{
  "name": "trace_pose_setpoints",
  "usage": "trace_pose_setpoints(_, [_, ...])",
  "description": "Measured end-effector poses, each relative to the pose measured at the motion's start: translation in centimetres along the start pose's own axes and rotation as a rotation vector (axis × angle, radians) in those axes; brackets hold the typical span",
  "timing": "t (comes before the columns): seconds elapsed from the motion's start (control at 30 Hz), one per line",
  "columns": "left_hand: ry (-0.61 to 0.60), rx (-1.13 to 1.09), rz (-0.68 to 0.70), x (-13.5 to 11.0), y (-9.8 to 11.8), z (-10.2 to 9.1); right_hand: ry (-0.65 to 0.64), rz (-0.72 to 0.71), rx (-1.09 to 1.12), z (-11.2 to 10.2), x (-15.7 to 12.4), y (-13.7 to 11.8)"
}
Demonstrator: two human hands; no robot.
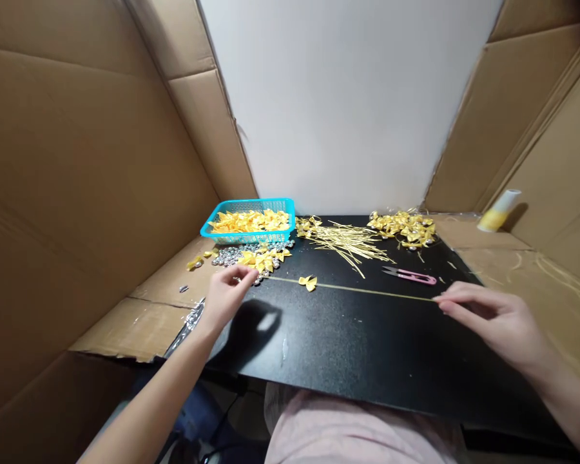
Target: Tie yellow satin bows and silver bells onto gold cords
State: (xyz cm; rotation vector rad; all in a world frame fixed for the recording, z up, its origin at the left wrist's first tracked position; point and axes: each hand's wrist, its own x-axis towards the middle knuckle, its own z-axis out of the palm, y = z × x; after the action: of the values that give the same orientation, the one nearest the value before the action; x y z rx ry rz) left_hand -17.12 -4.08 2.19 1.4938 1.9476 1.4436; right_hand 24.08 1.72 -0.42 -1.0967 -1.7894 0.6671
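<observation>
A thin gold cord (pixel 362 289) runs taut between my two hands, just above the black table (pixel 328 341). My left hand (pixel 229 290) pinches its left end, close to a pile of silver bells or beads (pixel 227 255) and loose yellow bows (pixel 261 259). At the right, my right hand (pixel 488 312) has the other end between thumb and fingertips. One yellow ribbon bow (pixel 309 283) sits along the cord, nearer my left hand; whether it is tied on I cannot tell.
Behind my left hand stands a turquoise basket (pixel 248 237) of yellow bows. Cut gold cords (pixel 348 241) lie mid-table, with pink thread snips (pixel 410 275) in front. Finished-looking bows (pixel 406 227) are heaped back right, near a yellow thread spool (pixel 499 211). Cardboard walls (pixel 77 161) flank both sides.
</observation>
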Motion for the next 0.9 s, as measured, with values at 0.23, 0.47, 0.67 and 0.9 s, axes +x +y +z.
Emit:
trace_pose_setpoints(0.23, [-0.157,0.171,0.052,-3.1,-0.4,0.3,-0.248,0.113,-0.056,-3.6,-2.2,1.3])
trace_pose_setpoints(0.47, [-0.203,0.244,0.095,-4.3,-0.5,0.2,-0.218,0.255,-0.146,-6.7,-4.4,3.2])
trace_pose_setpoints(0.67, [-0.351,0.278,0.149,-4.7,-0.6,0.0,-0.266,0.226,-0.191,-7.3,-4.3,0.9])
trace_pose_setpoints(0.9, [-0.758,-0.037,0.477,-4.0,9.1,5.8,-0.307,-0.146,-0.436,-6.3,-1.5,-3.6])
